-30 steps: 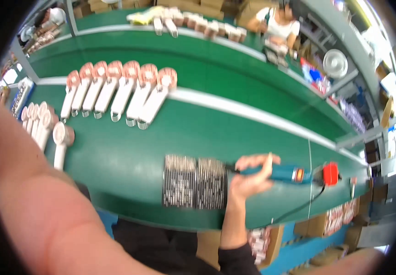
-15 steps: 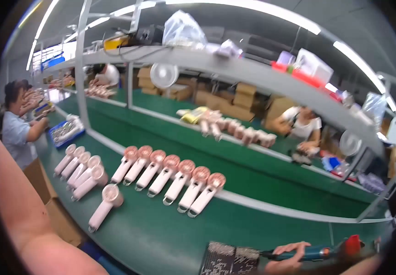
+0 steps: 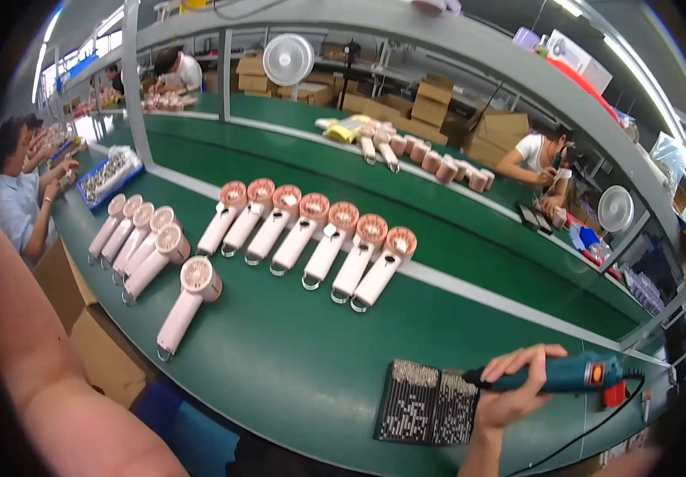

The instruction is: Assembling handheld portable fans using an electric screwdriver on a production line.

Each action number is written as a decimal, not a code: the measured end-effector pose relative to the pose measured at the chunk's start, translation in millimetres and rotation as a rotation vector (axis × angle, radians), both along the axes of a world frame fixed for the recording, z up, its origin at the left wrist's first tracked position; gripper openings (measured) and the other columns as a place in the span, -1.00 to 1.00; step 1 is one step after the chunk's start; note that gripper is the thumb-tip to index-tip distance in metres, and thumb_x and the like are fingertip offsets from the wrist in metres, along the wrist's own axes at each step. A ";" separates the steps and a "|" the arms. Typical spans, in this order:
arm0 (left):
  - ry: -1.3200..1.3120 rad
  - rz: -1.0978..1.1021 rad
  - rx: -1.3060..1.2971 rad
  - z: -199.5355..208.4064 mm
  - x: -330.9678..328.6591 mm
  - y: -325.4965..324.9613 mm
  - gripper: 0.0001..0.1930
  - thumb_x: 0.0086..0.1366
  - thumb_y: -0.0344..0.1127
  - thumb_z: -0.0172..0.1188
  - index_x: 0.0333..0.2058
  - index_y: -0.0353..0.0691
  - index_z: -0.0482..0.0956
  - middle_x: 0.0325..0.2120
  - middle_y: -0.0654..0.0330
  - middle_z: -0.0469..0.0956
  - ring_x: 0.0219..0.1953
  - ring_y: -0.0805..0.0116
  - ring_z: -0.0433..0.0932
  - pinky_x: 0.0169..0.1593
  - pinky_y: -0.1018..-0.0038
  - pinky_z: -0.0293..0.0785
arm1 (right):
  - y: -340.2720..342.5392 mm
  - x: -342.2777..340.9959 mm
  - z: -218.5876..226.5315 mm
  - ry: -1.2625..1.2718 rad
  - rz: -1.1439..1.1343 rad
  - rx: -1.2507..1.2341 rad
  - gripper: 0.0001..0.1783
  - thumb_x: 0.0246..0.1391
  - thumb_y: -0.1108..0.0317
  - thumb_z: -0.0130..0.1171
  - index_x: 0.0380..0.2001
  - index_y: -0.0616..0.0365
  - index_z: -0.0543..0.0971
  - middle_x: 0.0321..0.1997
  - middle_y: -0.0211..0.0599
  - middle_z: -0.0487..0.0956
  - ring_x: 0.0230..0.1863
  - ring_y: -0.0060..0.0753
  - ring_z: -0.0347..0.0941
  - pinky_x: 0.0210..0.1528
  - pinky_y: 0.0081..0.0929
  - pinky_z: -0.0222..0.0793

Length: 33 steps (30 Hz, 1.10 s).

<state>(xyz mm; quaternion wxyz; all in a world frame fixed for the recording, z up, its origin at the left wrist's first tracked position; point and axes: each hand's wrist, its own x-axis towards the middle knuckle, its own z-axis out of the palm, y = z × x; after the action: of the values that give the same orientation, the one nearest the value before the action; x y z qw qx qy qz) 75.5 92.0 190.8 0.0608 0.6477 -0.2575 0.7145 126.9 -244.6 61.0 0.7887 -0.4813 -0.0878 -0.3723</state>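
My right hand is wrapped round a teal electric screwdriver with a black nose and a trailing cable. The screwdriver lies nearly level, its nose at the upper edge of a black screw tray, whose two halves hold many small silver screws. Of my left side only the bare arm shows; the hand is out of view. Along the bench's back edge stands a slanted row of pale pink handheld fans with round, darker pink heads. One more handheld fan lies apart, nearer me.
Several pink fans lie grouped at left, beside a blue bin of small metal parts. Cardboard boxes stand below the bench's left edge. A metal rail borders the green bench. Co-workers sit left and across.
The view has tilted down and shifted, so the bench things sit higher. My right hand with the screwdriver and the screw tray show more fully. The fans keep their arrangement.
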 end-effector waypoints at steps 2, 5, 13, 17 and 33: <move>0.058 0.028 -0.049 -13.4 -11.7 6.0 -0.53 0.21 -0.18 0.17 0.04 -0.25 0.33 0.02 0.05 0.33 -0.04 0.25 0.40 0.05 0.26 0.32 | 13.5 2.4 2.0 0.028 0.143 -0.045 -0.68 0.08 0.49 -0.09 -0.07 0.21 0.20 -0.71 -0.31 0.24 -0.82 -0.45 0.19 -0.77 -0.51 0.23; 0.200 0.112 -0.132 -29.0 -42.9 5.4 -0.57 0.22 -0.21 0.17 0.03 -0.24 0.35 0.00 0.06 0.35 -0.06 0.27 0.42 0.03 0.28 0.34 | 25.1 -0.1 -1.9 0.032 0.173 -0.103 -0.72 0.05 0.51 -0.05 -0.16 0.20 0.20 -0.71 -0.30 0.26 -0.80 -0.45 0.20 -0.75 -0.50 0.26; 0.852 0.381 -0.678 -125.9 -46.5 1.8 -0.77 0.21 -0.44 0.14 -0.14 -0.28 0.48 -0.27 0.20 0.49 -0.26 0.45 0.47 -0.06 0.52 0.35 | -4.6 2.8 -17.4 0.096 0.000 -0.118 -0.79 0.15 0.37 -0.12 -0.18 0.19 0.21 -0.71 -0.34 0.24 -0.85 -0.52 0.15 -0.80 -0.59 0.17; 1.164 0.695 -0.456 -194.8 -43.1 24.9 -0.51 0.15 -0.28 0.23 0.00 -0.35 0.33 -0.10 -0.06 0.36 -0.03 -0.04 0.33 0.01 0.24 0.30 | 2.4 -1.7 -17.3 0.162 0.080 -0.102 -0.83 0.16 0.38 -0.13 -0.21 0.18 0.22 -0.72 -0.30 0.23 -0.88 -0.49 0.13 -0.86 -0.54 0.18; 1.597 -0.213 -1.681 -200.7 -48.5 -51.1 -0.50 0.14 -0.45 0.20 0.00 -0.29 0.15 -0.56 0.20 0.43 -0.74 0.49 0.41 -0.67 0.59 0.35 | 14.8 7.3 -36.3 0.259 0.182 -0.259 -0.78 0.10 0.39 -0.04 -0.26 0.13 0.16 -0.72 -0.25 0.26 -0.86 -0.41 0.17 -0.86 -0.44 0.27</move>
<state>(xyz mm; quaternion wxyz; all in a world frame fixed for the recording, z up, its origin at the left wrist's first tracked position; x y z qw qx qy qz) 27.0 41.0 -10.0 0.6758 0.6443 0.3559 0.0402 134.2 -229.8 24.6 0.7552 -0.6128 -0.0759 -0.2201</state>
